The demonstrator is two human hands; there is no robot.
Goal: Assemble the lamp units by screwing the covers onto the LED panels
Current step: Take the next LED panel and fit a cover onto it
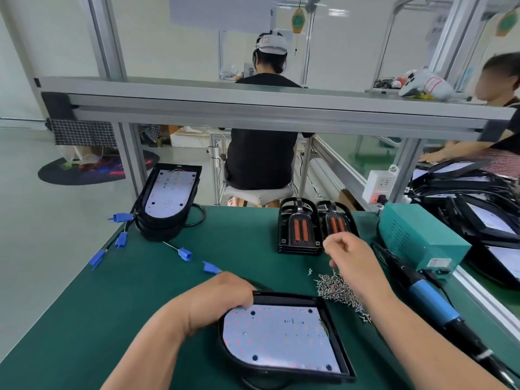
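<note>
No text can be read. A small label point(439, 262) is seen on the front of the green box point(419, 237), too blurred to make out. Dark print point(292, 321) is noted on the LED panel point(281, 337), illegible. A red-framed tag point(434, 84) on the white bag point(419, 80) is likewise unreadable.

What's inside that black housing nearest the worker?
A white LED panel, dotted with small LEDs and dark holes, lies in the black housing. The left hand covers its far-left corner, and whatever sits beneath the panel is hidden.
</note>
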